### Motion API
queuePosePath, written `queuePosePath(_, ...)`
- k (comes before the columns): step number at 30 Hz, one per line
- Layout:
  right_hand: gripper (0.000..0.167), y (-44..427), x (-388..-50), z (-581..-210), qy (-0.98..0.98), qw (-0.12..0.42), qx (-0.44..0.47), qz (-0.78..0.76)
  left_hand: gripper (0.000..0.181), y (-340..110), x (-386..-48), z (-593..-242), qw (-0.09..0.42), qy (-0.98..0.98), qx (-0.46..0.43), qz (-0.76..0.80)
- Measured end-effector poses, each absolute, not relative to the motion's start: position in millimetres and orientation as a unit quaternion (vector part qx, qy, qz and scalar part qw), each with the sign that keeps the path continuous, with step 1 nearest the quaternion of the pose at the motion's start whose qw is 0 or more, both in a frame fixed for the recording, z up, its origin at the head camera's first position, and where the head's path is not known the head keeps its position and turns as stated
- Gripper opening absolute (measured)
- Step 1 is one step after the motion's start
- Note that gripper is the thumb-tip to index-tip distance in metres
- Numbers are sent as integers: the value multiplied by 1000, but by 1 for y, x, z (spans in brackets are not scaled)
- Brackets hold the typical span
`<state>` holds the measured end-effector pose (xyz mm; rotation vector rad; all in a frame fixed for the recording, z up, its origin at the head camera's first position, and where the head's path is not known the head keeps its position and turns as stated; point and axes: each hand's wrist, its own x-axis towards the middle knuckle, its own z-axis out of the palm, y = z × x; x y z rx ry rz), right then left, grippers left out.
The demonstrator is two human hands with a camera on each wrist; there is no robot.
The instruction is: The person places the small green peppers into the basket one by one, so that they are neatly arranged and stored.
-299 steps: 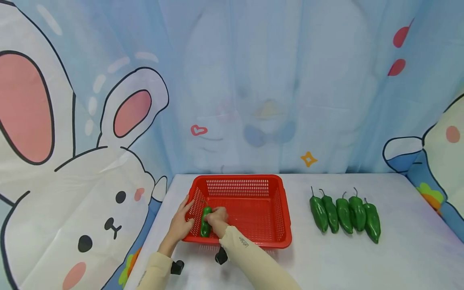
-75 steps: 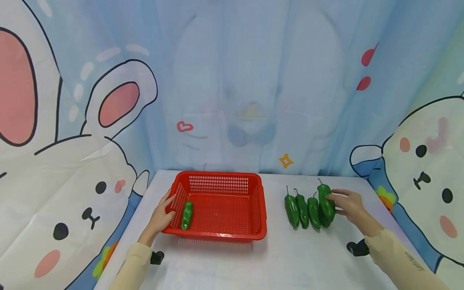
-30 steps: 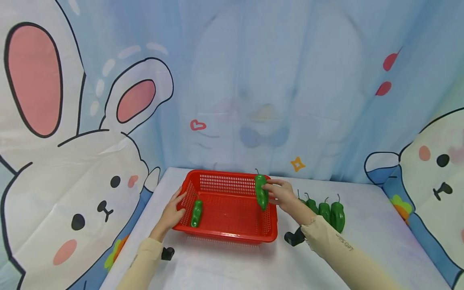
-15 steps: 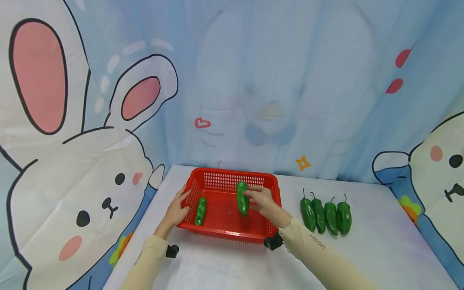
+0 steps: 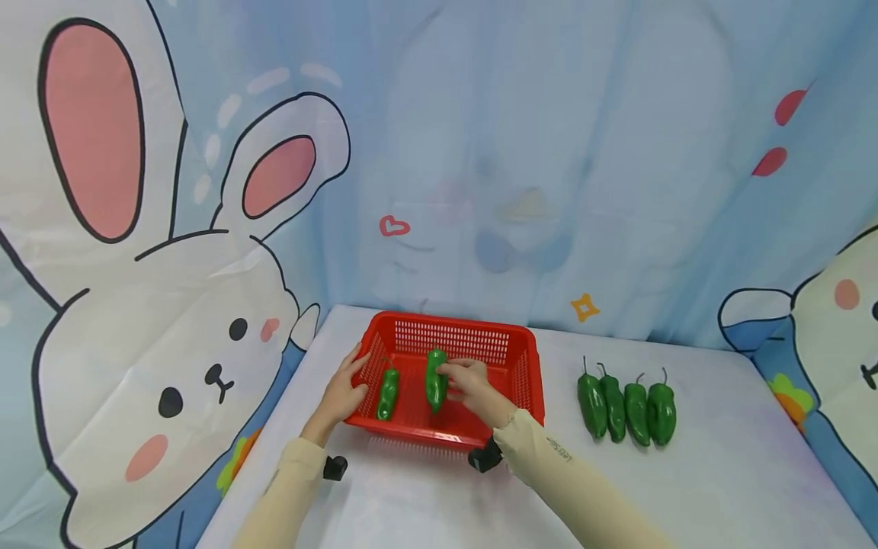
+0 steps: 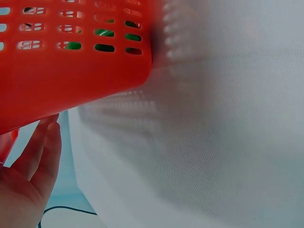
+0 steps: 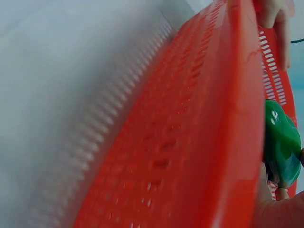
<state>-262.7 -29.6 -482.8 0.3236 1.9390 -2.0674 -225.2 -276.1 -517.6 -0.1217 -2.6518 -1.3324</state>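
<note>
A red plastic basket [image 5: 456,322] with slotted walls stands on the white table. At its left side my left hand [image 5: 341,394] rests against the rim; its fingers look fairly straight in the left wrist view, touching the basket's outer side. My right hand [image 5: 475,387] pinches a green pepper [image 5: 435,383] over the inside of the basket, stem end away from me. The right wrist view shows this pepper [image 7: 281,137] between thumb and fingers, beyond the near rim. Left of it, another green pepper [image 5: 387,394] lies in the basket along the left wall.
Several green peppers [image 5: 592,406] lie side by side on the table [image 5: 727,457], right of the basket. A blue curtain [image 5: 439,137] with cartoon rabbits hangs behind the table. A black device [image 5: 485,456] sits at my right wrist.
My right hand took a pepper from the right end of the row and carried it left, over the basket, farther left in the last half second. My left hand stays at the basket's left side.
</note>
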Motion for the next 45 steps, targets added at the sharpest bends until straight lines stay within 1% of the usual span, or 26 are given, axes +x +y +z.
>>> queuePosePath(8,32,-54,-266,-490,674,144,130,-713,65,-277,-228,-514,95,-893,-51,-437)
queuePosePath(14,19,-71,-260,-501,681,152,149,-701,65,-278,-226,-517,95,-893,-50,-438)
queuePosePath(17,16,-76,-259,-507,682,152,152,-699,65,-277,-225,-520,92,-893,-47,-438)
queuePosePath(23,23,-81,-258,-522,689,159,161,-688,65,-276,-224,-522,86,-895,-42,-435)
queuePosePath(26,27,-83,-260,-526,698,153,166,-680,65,-276,-224,-520,83,-896,-44,-433)
queuePosePath(29,31,-86,-262,-526,701,147,168,-677,65,-276,-225,-519,93,-897,-45,-431)
queuePosePath(40,37,-94,-266,-524,729,125,169,-652,65,-277,-227,-519,93,-894,-53,-435)
queuePosePath(45,39,-97,-268,-527,734,125,164,-647,65,-279,-227,-520,95,-894,-50,-434)
